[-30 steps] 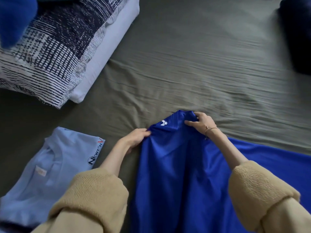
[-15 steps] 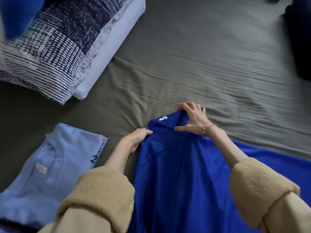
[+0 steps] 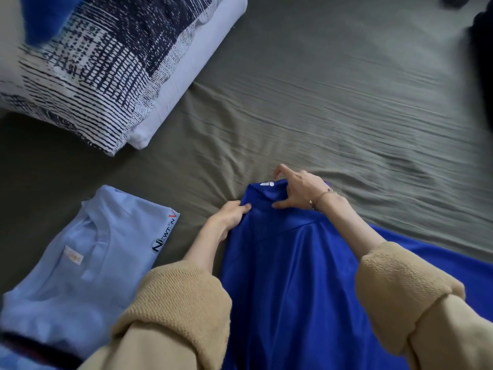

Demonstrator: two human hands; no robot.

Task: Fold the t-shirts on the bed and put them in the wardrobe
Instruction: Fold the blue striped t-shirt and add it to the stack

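A shiny royal-blue t-shirt (image 3: 288, 276) lies on the olive bed sheet (image 3: 333, 97) in front of me, its far end bunched to a narrow point with a small white logo. My left hand (image 3: 230, 214) grips the left edge of that far end, thumb on top. My right hand (image 3: 298, 189) pinches the top of the far end beside the logo, forefinger raised; a thin bracelet circles its wrist. A folded light-blue t-shirt (image 3: 80, 263) with a printed logo lies to the left, apart from the blue one.
Two stacked pillows (image 3: 112, 68), a navy-and-white patterned one over a white one, sit at the upper left with a blue cloth (image 3: 42, 14) on top. A dark object (image 3: 482, 62) sits at the right edge. Wrinkled sheet stretches beyond my hands.
My right hand has slid left along the shirt's far end, nearer the logo and my left hand. The far end is more gathered. My left hand has stayed on the left edge.
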